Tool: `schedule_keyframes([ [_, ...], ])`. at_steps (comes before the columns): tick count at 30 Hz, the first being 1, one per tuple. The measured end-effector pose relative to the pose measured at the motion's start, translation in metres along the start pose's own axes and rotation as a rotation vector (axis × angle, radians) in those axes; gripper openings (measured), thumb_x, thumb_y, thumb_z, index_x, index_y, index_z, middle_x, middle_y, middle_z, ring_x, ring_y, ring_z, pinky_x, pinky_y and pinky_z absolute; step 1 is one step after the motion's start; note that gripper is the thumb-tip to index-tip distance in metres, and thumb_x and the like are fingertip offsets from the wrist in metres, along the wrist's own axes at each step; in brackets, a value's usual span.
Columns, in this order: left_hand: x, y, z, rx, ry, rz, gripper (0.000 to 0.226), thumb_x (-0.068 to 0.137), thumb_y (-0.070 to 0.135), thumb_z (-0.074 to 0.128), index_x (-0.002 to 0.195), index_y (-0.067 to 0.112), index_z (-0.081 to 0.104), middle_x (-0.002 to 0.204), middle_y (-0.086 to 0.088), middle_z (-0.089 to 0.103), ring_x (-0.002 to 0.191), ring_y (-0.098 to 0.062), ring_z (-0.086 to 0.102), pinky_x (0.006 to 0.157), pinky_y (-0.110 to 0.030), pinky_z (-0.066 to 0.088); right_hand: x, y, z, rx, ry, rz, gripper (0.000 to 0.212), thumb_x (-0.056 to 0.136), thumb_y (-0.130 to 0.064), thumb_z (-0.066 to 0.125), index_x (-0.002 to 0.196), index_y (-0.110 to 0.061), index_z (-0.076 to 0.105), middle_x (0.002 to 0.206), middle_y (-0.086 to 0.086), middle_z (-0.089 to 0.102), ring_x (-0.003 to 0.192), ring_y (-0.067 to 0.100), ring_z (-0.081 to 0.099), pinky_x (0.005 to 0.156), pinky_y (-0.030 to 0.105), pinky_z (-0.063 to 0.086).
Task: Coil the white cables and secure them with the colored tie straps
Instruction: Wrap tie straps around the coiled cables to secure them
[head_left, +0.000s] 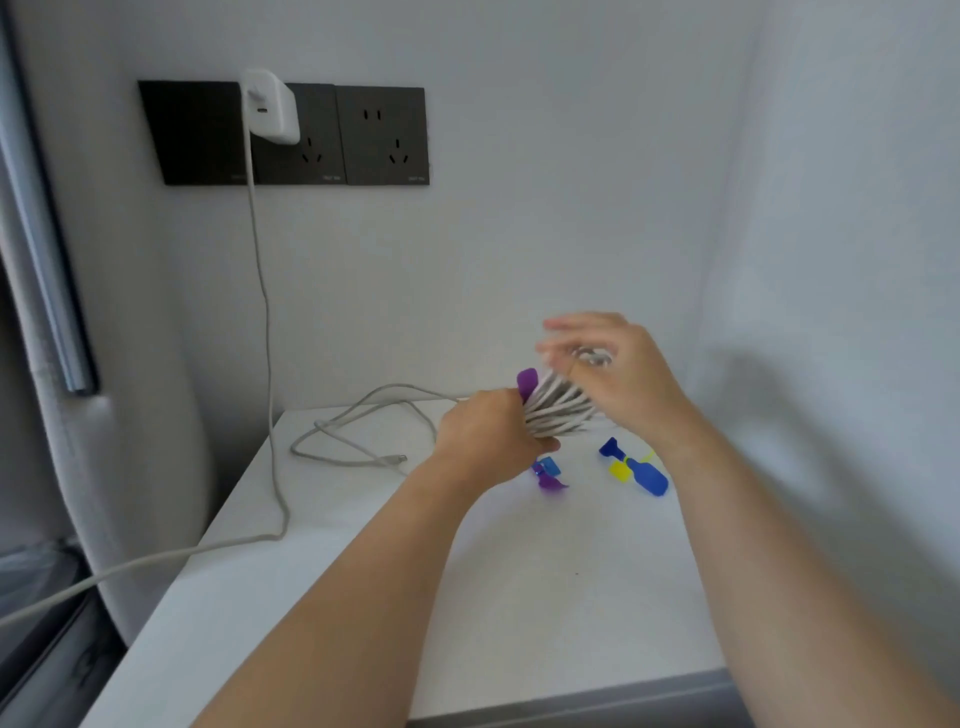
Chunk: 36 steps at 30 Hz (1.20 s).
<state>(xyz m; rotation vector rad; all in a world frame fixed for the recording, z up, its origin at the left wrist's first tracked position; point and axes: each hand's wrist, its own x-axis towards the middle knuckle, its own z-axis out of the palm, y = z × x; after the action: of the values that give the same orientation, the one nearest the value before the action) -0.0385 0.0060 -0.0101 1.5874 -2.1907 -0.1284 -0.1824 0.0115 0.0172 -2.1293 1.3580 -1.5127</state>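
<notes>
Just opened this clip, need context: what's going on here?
A person is coiling a white cable above a white table. The left hand grips the coiled bundle, with a purple tie strap sticking up beside it. The right hand, motion-blurred, is at the bundle's far side. A loose cable tail lies on the table, along with spare tie straps in blue, yellow and purple. A second cable hangs from a white charger plugged into the wall.
</notes>
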Motion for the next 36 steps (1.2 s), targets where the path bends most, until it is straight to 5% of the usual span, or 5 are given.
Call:
schedule_keyframes([
  [5,0.003,-0.008,-0.010,-0.866,-0.052,-0.169,0.024,0.085,0.029,0.066,0.072,0.015,0.051,0.052,-0.001,0.049,0.041,-0.011,0.044,0.043,-0.021,0.038,0.005,0.000,-0.018,0.369,0.526,0.257,0.016,0.085,-0.021,0.054,0.077,-0.023,0.067,0.083,-0.011,0.066,0.082,-0.004,0.058,0.074,0.011,0.042],
  [9,0.006,-0.019,-0.018,-1.380,-0.145,-0.229,0.027,0.090,0.029,0.059,0.106,0.008,0.055,0.052,-0.002,0.050,0.040,-0.013,0.045,0.045,-0.025,0.038,0.006,0.008,-0.009,0.277,0.229,0.537,0.027,0.088,-0.020,0.047,0.070,-0.020,0.067,0.079,-0.002,0.067,0.079,0.012,0.057,0.070,0.022,0.040],
  [13,0.004,-0.020,-0.022,-1.595,-0.272,-0.213,0.030,0.096,0.032,0.045,0.119,0.014,0.051,0.050,0.000,0.045,0.039,-0.011,0.040,0.044,-0.021,0.034,0.001,0.003,0.000,0.192,-0.102,0.531,0.028,0.095,-0.031,0.048,0.079,-0.022,0.069,0.083,-0.004,0.067,0.078,0.009,0.057,0.073,0.024,0.042],
  [20,0.002,-0.016,-0.021,-1.575,-0.338,-0.172,0.036,0.095,0.035,0.044,0.125,0.015,0.048,0.050,0.000,0.045,0.038,-0.011,0.039,0.043,-0.021,0.034,-0.006,0.003,0.009,0.286,-0.328,0.532,0.017,0.091,-0.026,0.058,0.079,-0.018,0.068,0.077,-0.003,0.062,0.079,0.013,0.051,0.069,0.024,0.038],
  [36,0.004,-0.005,-0.007,-1.254,-0.063,-0.181,0.024,0.087,0.031,0.063,0.077,0.010,0.057,0.055,-0.008,0.051,0.044,-0.019,0.046,0.047,-0.025,0.037,-0.005,-0.005,0.009,0.044,-0.089,0.362,0.011,0.081,-0.012,0.064,0.078,-0.007,0.073,0.087,0.023,0.068,0.073,0.019,0.056,0.064,0.026,0.041],
])
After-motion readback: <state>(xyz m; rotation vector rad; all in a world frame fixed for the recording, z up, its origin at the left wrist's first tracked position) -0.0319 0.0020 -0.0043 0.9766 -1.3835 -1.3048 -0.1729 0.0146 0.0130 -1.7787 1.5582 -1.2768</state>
